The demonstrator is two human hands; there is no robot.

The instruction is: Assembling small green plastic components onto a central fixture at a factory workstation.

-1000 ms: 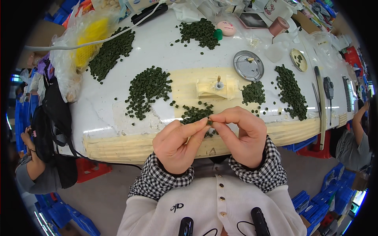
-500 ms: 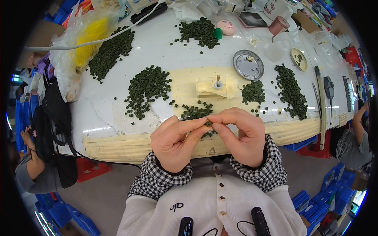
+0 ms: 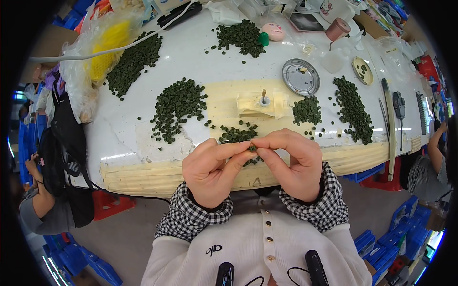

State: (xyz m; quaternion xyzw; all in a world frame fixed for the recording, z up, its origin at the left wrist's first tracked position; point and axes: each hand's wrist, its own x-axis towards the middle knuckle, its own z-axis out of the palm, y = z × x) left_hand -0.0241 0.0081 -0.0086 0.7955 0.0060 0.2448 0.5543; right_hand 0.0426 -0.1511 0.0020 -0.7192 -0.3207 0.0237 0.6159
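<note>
A small dark green piece [image 3: 253,148] is pinched between the fingertips of both hands, above the table's near edge. My left hand [image 3: 210,171] holds it from the left with thumb and forefinger, and my right hand [image 3: 293,164] from the right. The fingers cover most of it. Just beyond the fingertips lies a small pile of similar green pieces [image 3: 236,134], partly hidden by my hands. Farther back stands a tape-covered block [image 3: 255,107] with a small metal cup and an upright brown peg [image 3: 265,94] on top.
Heaps of green pieces lie at left [image 3: 177,107], far left [image 3: 136,62], back [image 3: 243,38] and right [image 3: 353,112]. A round metal lid [image 3: 300,77], a small dish [image 3: 362,71] and a screwdriver-like tool [image 3: 399,107] are at right. A white cable [image 3: 119,50] crosses the far left. Other people sit at both sides.
Almost nothing differs. My fingertips keep their pinch on the small green piece, with only a slight shift of the fingers.
</note>
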